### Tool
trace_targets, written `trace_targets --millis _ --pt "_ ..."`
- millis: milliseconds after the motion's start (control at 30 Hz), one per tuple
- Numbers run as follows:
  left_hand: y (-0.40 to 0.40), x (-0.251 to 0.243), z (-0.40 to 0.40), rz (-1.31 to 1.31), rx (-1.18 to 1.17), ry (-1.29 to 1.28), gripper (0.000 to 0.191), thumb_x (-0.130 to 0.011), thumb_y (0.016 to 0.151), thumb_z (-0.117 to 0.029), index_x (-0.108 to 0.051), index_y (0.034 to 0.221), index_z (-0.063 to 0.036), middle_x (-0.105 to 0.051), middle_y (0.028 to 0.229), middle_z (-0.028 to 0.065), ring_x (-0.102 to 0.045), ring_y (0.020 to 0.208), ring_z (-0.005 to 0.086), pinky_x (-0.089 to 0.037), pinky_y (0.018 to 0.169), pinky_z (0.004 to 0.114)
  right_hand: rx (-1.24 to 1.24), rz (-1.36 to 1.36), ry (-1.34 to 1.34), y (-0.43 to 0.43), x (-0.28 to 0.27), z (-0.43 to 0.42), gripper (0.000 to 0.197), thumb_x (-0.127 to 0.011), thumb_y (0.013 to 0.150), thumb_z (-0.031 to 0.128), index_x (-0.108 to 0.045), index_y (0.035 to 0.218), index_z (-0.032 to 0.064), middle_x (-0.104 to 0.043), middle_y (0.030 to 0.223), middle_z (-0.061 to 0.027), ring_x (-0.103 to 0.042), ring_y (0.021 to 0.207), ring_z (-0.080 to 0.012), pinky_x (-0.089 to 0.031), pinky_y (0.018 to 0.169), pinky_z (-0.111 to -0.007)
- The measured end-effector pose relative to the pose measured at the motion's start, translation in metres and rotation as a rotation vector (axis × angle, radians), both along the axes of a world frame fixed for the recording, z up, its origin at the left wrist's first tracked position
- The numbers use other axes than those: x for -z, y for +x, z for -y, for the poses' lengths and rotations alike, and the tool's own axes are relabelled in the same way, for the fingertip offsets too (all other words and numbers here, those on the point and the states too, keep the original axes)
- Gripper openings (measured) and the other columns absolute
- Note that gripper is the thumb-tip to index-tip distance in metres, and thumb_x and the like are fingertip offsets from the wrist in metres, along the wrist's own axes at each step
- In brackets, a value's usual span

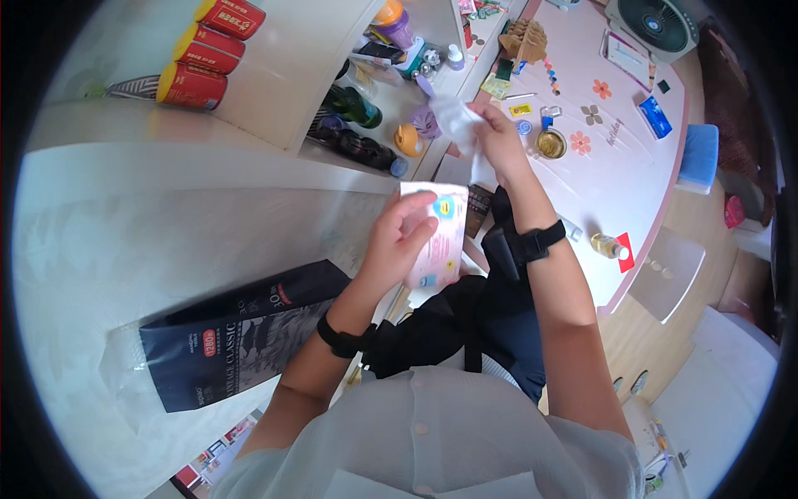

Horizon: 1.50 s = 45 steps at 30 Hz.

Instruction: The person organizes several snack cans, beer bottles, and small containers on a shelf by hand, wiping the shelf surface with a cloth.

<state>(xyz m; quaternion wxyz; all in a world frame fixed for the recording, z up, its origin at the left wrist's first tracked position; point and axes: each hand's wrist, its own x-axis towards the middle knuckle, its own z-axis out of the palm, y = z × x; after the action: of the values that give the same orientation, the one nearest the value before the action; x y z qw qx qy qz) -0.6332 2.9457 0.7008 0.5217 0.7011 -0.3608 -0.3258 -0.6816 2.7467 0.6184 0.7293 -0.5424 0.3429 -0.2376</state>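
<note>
My left hand [402,240] holds a pink-and-white soft tissue pack [439,249] upright, with the fingers across its printed face. Up and to the right of the pack, my right hand [499,137] pinches a white tissue [458,121] between thumb and fingers. The tissue hangs loosely in front of the shelf edge, and part of it trails down below the hand. A dark box [478,209] shows just to the right of the pack. Both wrists wear black straps.
A dark tissue package [243,330] lies on the pale surface at left. Red cans [193,84] and bottles [352,106] stand on shelves. The pink-edged table [629,181] at right holds a glass cup [551,144], a small bottle [608,246], a blue pack [654,116] and a fan [651,25].
</note>
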Motion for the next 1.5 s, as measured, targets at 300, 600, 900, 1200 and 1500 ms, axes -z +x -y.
trace_targets --millis 300,600,900,1200,1500 --pt "0.021 0.022 0.046 -0.173 -0.211 -0.088 0.041 -0.056 0.075 0.002 -0.046 0.115 -0.0019 -0.044 0.112 0.0118 -0.049 0.1 0.0185 -0.041 0.085 0.028 -0.356 0.279 0.414 -0.021 0.052 -0.049 0.037 -0.049 0.088 0.026 -0.047 0.117 0.0027 -0.056 0.105 -0.0045 -0.055 0.093 -0.0122 -0.045 0.078 -0.024" --pt "0.025 0.024 0.042 -0.25 -0.247 -0.189 0.049 -0.057 0.077 0.0 -0.036 0.121 -0.0003 -0.043 0.118 0.012 -0.048 0.105 0.0186 -0.042 0.086 0.029 -0.289 0.4 0.686 -0.023 0.027 -0.054 0.03 -0.053 0.086 0.014 -0.049 0.112 0.0015 -0.058 0.103 -0.0073 -0.059 0.09 -0.0151 -0.048 0.079 -0.029" --pt "0.028 0.054 0.013 -0.844 -0.169 -0.02 0.028 -0.052 0.087 -0.018 -0.05 0.109 0.0 -0.058 0.101 0.0075 -0.057 0.089 0.0139 -0.046 0.078 0.028 -0.232 0.367 0.861 -0.027 0.011 -0.07 0.063 -0.027 0.088 0.054 -0.044 0.116 0.0 -0.051 0.115 -0.0154 -0.05 0.107 -0.0239 -0.039 0.092 -0.035" --pt "0.033 0.071 -0.006 -0.796 -0.226 0.074 0.028 -0.052 0.087 -0.018 -0.05 0.109 -0.0004 -0.058 0.099 0.0072 -0.057 0.087 0.0132 -0.047 0.076 0.027 -0.268 0.387 0.911 -0.018 0.034 -0.073 0.028 -0.042 0.087 0.017 -0.05 0.108 -0.0002 -0.056 0.103 -0.0101 -0.056 0.095 -0.019 -0.044 0.084 -0.03" --pt "0.033 0.058 -0.017 -0.605 -0.148 0.11 0.025 -0.058 0.082 -0.015 -0.053 0.101 0.0006 -0.059 0.093 0.0062 -0.056 0.081 0.0112 -0.047 0.072 0.026 -0.444 0.196 0.732 -0.009 0.037 -0.07 0.013 -0.055 0.081 0.005 -0.055 0.094 0.0033 -0.056 0.087 -0.0022 -0.055 0.082 -0.0107 -0.045 0.072 -0.023"
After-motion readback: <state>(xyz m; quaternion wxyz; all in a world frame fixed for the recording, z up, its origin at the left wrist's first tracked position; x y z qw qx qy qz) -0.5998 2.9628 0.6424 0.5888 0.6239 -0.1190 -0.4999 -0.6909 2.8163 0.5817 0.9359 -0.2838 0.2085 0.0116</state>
